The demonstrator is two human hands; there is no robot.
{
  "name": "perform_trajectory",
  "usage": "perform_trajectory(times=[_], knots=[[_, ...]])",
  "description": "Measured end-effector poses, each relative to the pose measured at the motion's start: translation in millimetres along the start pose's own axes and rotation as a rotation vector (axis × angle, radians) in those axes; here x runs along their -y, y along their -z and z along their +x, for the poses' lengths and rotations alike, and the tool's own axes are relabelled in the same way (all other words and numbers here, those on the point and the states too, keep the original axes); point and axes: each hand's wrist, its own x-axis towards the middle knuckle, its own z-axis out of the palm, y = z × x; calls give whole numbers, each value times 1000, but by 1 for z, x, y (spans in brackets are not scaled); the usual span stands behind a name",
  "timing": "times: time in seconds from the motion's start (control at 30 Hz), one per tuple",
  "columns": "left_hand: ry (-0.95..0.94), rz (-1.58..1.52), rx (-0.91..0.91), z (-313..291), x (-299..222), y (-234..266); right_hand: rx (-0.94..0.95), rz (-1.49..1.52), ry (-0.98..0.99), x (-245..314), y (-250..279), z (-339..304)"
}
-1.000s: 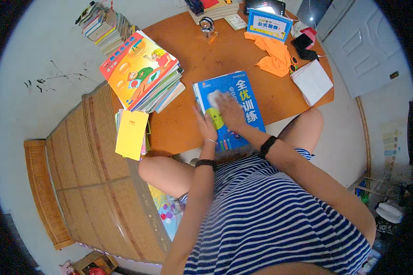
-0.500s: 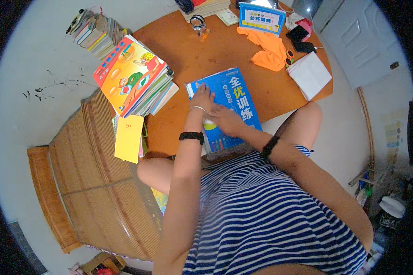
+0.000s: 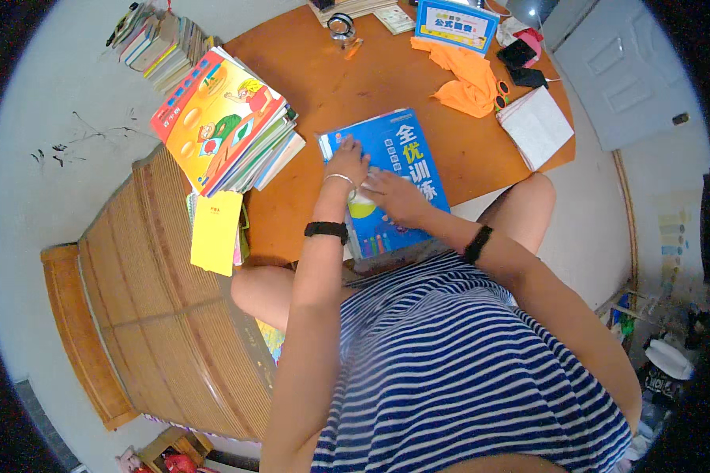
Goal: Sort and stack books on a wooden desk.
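A blue workbook (image 3: 383, 240) with large white and yellow characters on its cover lies at the near edge of the table. My left hand (image 3: 347, 164) rests flat on its upper left part, fingers stretched toward the top. Coming in from the right, my right hand (image 3: 400, 199) lies across the middle of the cover, its fingertips close to my left wrist. Its fingers look apart and slightly blurred. A white and yellow patch shows on the cover by those fingertips; whether anything lies under them is hidden.
Left of the workbook stands a tall pile of books (image 3: 221, 118), with a yellow booklet (image 3: 216, 232) at its near end. Farther back are a clear round container (image 3: 341, 27), an orange cloth (image 3: 465, 83) and a blue desk calendar-like stand (image 3: 454, 27). White paper (image 3: 535, 130) lies at the right edge.
My right hand has shifted slightly up and to the right over the cover. My left hand stays on the workbook. The whole view has tilted a little.
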Motion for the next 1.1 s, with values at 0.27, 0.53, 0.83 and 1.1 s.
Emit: perform_trajectory(times=[0.27,0.53,0.83,1.1], knots=[[-17,18,-90,-3,0,-17,276,142,76,40,-25,15],[-36,49,-225,-16,-2,-34,273,391,408,-34,11,-35],[8,97,-222,-17,-2,-39,233,344,184,-77,52,-101],[-5,126,-196,-16,1,-42,312,398,399,-3,17,-61]])
